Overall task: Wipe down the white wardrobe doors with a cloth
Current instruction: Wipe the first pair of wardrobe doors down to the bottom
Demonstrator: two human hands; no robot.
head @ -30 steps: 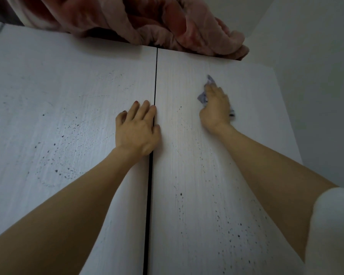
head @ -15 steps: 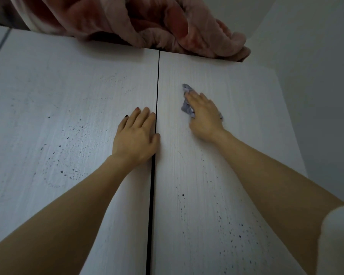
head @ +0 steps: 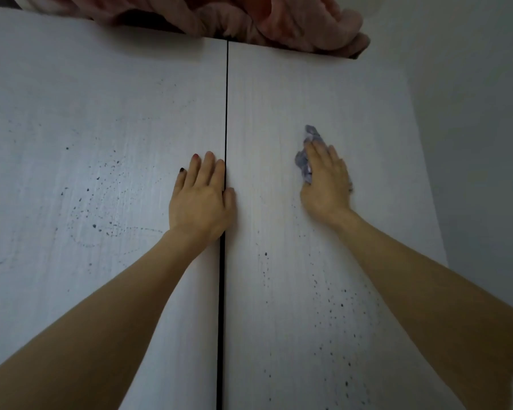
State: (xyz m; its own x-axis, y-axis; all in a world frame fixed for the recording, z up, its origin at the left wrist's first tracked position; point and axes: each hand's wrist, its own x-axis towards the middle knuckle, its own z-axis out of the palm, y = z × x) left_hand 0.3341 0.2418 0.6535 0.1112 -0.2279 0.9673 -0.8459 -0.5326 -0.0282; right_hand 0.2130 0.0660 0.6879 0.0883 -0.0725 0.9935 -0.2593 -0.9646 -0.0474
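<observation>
Cloth (head: 306,161) under R hand (head: 326,184), long axis up-door (crumpled).

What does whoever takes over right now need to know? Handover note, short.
Left hand: flat and open, bracing the left door beside the centre gap.
Right hand: fingers straight, pressing the crumpled cloth against the right door, upper half.
Done: the area around the cloth looks mostly clean.
Left: dark specks on the lower right door and across the middle of the left door.
Note: a pink blanket lies on top of the wardrobe.
</observation>
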